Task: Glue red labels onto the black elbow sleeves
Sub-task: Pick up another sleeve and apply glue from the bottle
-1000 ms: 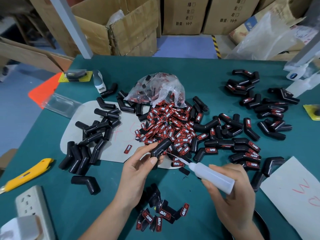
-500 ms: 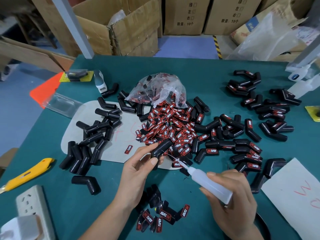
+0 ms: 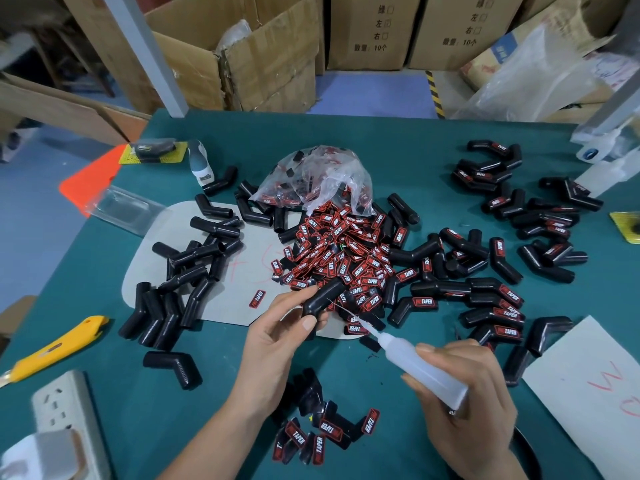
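Your left hand [image 3: 277,337] pinches a bare sleeve [image 3: 323,296] just below the label pile [image 3: 341,251]; your right hand [image 3: 474,407] grips the glue bottle [image 3: 420,367]. Squeeze gently, dot its flat face.

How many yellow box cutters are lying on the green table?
1. The yellow plastic box cutter lies near the left edge of the green table, left of the unlabelled black sleeves. Others could be hidden outside the view.

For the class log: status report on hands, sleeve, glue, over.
Left hand grips bare elbow sleeve. Right hand holds glue bottle, needle tip at sleeve. Nothing blocking.
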`<action>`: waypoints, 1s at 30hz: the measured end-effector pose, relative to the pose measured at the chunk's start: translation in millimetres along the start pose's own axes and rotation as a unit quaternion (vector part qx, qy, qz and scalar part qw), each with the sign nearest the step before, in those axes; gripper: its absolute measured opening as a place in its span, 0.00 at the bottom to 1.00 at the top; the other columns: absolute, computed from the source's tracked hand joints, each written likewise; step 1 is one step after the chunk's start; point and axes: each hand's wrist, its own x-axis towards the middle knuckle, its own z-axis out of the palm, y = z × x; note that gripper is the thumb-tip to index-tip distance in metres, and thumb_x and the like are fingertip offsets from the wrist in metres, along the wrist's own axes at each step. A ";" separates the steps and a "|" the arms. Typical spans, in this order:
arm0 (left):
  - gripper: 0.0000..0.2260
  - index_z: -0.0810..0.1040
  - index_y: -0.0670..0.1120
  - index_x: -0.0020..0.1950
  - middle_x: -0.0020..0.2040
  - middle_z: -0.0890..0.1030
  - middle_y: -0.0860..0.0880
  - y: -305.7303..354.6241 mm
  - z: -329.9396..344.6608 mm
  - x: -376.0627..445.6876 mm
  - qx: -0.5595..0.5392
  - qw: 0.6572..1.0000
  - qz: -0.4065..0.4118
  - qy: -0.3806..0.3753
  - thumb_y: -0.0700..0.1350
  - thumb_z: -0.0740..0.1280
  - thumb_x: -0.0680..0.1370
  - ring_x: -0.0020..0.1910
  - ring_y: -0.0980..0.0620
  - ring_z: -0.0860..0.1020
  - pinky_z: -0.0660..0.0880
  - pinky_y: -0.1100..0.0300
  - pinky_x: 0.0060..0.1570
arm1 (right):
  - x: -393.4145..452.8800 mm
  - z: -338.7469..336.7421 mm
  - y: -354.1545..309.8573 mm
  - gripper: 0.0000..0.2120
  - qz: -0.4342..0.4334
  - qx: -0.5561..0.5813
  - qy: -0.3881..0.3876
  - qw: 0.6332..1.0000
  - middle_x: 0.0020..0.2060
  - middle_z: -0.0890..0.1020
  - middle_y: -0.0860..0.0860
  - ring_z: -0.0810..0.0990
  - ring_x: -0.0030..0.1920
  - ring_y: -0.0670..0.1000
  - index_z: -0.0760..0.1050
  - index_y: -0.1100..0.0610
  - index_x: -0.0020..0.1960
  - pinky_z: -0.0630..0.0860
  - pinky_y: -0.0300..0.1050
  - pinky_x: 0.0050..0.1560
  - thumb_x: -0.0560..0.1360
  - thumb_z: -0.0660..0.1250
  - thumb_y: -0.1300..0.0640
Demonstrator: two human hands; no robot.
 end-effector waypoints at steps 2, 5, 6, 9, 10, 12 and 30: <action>0.25 0.84 0.46 0.68 0.62 0.81 0.41 0.1 0.2 0.0 0.000 1.000 -0.001 -0.001 0.53 0.81 0.73 0.57 0.40 0.84 0.79 0.55 0.62 | -0.1 0.8 -0.5 0.11 0.000 0.001 -0.003 1.000 0.51 0.79 0.49 0.78 0.48 0.44 0.76 0.57 0.60 0.74 0.38 0.50 0.83 0.69 0.51; 0.25 0.84 0.46 0.67 0.62 0.81 0.41 0.2 0.2 -0.1 0.000 1.000 -0.001 -0.002 0.53 0.81 0.73 0.57 0.40 0.84 0.79 0.55 0.62 | -1.2 1.9 -1.4 0.11 -0.005 0.002 -0.006 1.000 0.51 0.79 0.48 0.78 0.46 0.46 0.76 0.57 0.60 0.75 0.39 0.49 0.83 0.70 0.52; 0.25 0.84 0.46 0.67 0.62 0.81 0.41 0.5 0.2 -0.2 0.001 1.000 0.000 -0.002 0.54 0.81 0.73 0.57 0.40 0.84 0.79 0.55 0.62 | -1.1 1.7 -1.1 0.11 -0.004 0.001 -0.004 1.000 0.51 0.79 0.48 0.78 0.46 0.46 0.76 0.57 0.60 0.75 0.39 0.49 0.83 0.70 0.52; 0.25 0.84 0.47 0.67 0.63 0.81 0.40 0.4 0.3 -0.5 0.002 1.000 -0.001 0.000 0.54 0.81 0.73 0.56 0.40 0.85 0.79 0.55 0.61 | -0.5 0.5 -0.1 0.11 -0.002 -0.002 0.000 1.000 0.51 0.79 0.49 0.78 0.47 0.45 0.76 0.57 0.60 0.75 0.39 0.50 0.83 0.69 0.52; 0.25 0.84 0.46 0.67 0.63 0.81 0.40 0.2 0.5 -0.6 0.000 1.000 -0.002 0.000 0.54 0.82 0.72 0.56 0.41 0.85 0.79 0.55 0.61 | -0.7 0.4 -0.3 0.11 -0.002 -0.001 -0.001 1.000 0.51 0.79 0.49 0.78 0.48 0.45 0.76 0.57 0.60 0.75 0.39 0.50 0.83 0.69 0.52; 0.25 0.84 0.46 0.67 0.63 0.80 0.40 0.0 0.5 -0.5 -0.002 1.000 -0.001 -0.001 0.53 0.81 0.73 0.56 0.40 0.85 0.79 0.55 0.61 | -1.5 1.4 -1.1 0.10 -0.003 0.002 -0.006 1.000 0.51 0.79 0.48 0.78 0.47 0.45 0.76 0.57 0.61 0.75 0.38 0.50 0.83 0.69 0.52; 0.24 0.83 0.45 0.68 0.63 0.80 0.41 -1.2 0.8 0.2 -0.007 1.000 0.007 -0.011 0.52 0.80 0.75 0.57 0.40 0.84 0.78 0.55 0.63 | -1.7 0.6 -2.2 0.09 -0.009 -0.002 0.003 1.000 0.50 0.78 0.49 0.78 0.48 0.44 0.77 0.57 0.60 0.74 0.38 0.51 0.83 0.69 0.53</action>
